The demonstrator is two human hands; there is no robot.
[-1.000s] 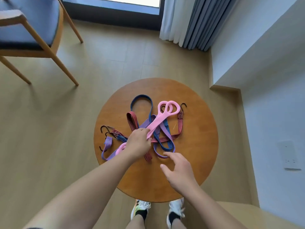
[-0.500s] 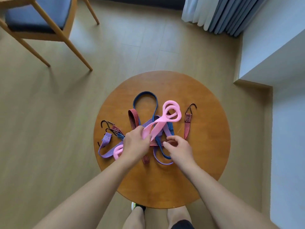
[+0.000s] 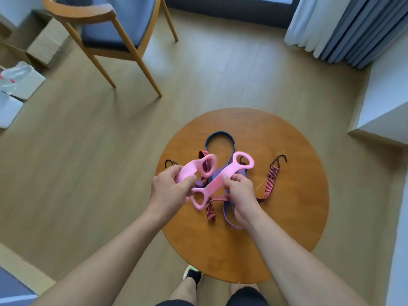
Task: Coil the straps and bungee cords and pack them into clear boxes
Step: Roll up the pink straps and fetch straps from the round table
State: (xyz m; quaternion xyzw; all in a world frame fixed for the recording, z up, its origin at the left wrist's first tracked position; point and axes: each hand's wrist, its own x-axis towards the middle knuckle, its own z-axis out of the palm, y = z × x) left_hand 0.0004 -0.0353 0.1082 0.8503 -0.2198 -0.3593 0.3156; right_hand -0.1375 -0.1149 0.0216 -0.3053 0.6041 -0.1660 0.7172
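Observation:
Two pink rubber straps with ring ends are lifted above the round wooden table (image 3: 293,217). My left hand (image 3: 170,191) grips one pink strap (image 3: 194,167), whose ring points up and right. My right hand (image 3: 241,195) pinches the second pink strap (image 3: 218,180), which runs diagonally between both hands. Beneath them lies a tangle: a blue bungee loop (image 3: 219,136), a red striped bungee cord (image 3: 270,182) with a black hook (image 3: 280,159), and a purple strap (image 3: 231,219). No clear box can be made out for certain.
A wooden chair with a blue seat (image 3: 114,25) stands on the floor at the back left. A cardboard box (image 3: 47,43) and pale packages (image 3: 19,80) sit at the far left. Curtains (image 3: 344,27) hang at the back right, next to a white wall ledge (image 3: 382,120).
Both hands have lifted the pink straps off the pile and pulled them apart into two pieces. The right hand moved from the cords to a pink strap. The view shifted left.

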